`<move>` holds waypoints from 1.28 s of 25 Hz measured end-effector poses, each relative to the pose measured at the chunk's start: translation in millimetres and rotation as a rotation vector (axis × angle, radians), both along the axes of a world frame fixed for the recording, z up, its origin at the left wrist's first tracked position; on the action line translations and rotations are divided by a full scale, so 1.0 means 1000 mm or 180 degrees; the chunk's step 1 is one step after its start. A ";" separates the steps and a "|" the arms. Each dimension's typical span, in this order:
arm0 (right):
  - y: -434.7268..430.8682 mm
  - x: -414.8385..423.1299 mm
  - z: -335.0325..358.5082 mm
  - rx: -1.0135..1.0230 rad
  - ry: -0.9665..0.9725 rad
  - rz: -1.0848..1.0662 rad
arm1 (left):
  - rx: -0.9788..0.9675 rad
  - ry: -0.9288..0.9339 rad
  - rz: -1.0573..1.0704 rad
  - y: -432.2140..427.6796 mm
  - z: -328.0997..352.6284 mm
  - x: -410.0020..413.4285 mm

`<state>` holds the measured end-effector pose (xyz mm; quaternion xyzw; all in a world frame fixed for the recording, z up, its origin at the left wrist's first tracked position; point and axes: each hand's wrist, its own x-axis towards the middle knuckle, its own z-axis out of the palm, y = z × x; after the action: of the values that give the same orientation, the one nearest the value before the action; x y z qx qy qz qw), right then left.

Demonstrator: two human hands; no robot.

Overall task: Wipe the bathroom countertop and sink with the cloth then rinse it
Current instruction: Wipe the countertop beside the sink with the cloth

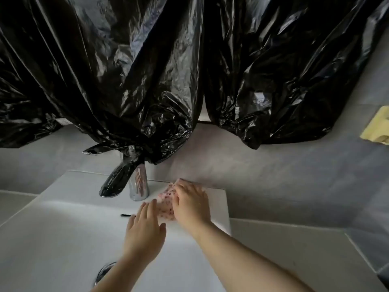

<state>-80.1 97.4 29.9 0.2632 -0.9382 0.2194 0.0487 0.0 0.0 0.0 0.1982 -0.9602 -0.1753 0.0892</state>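
Right hand (pixel 190 204) is pressing flat, fingers spread, on cloth (pixel 167 204) at frame centre; left hand (pixel 145 226), fingers extended, is touching its left edge.

Dim, soft light; the white sink (pixel 63 218) is the brightest area, toward 7 o'clock, while the wall stays grey. Glare streaks run along the black plastic sheeting (pixel 126 70) from 10 to 2 o'clock. Wide-angle bending curves the edges, and both hands show slight motion blur.

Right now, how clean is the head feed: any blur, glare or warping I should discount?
Head view: dim overall; bright glare streaks on the black plastic sheeting; left hand slightly motion-blurred, right hand on the cloth sharper; wide-angle warping bends the sink edges.
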 end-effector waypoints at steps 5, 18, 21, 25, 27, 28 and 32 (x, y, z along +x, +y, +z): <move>-0.021 -0.017 -0.022 0.0909 -0.0155 -0.0280 | -0.0436 0.0145 -0.0184 -0.008 -0.018 -0.004; 0.092 0.015 -0.012 -0.0189 0.0137 -0.0539 | 0.0065 0.0331 -0.0628 0.076 0.009 0.012; 0.157 0.013 -0.013 -0.0355 -0.0377 -0.1075 | 0.0070 0.0536 -0.1014 0.127 0.012 0.006; 0.263 0.024 -0.040 -0.0139 -0.0413 -0.1488 | -0.0014 0.0446 -0.1460 0.209 0.002 0.001; 0.308 0.030 -0.061 0.0249 -0.0283 -0.1688 | -0.0053 0.0065 -0.1443 0.239 -0.023 -0.002; 0.328 0.033 -0.071 0.0524 -0.0162 -0.1738 | 0.0069 -0.0088 -0.1294 0.248 -0.037 -0.001; 0.393 0.047 -0.126 0.1035 -0.0595 -0.1817 | 0.0161 -0.0304 -0.0611 0.258 -0.088 0.014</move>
<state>-33.6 490.6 -96.5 -0.0269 -0.9971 0.0677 -0.0206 14.3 257.9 -87.7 0.1156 -0.9732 -0.1976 0.0210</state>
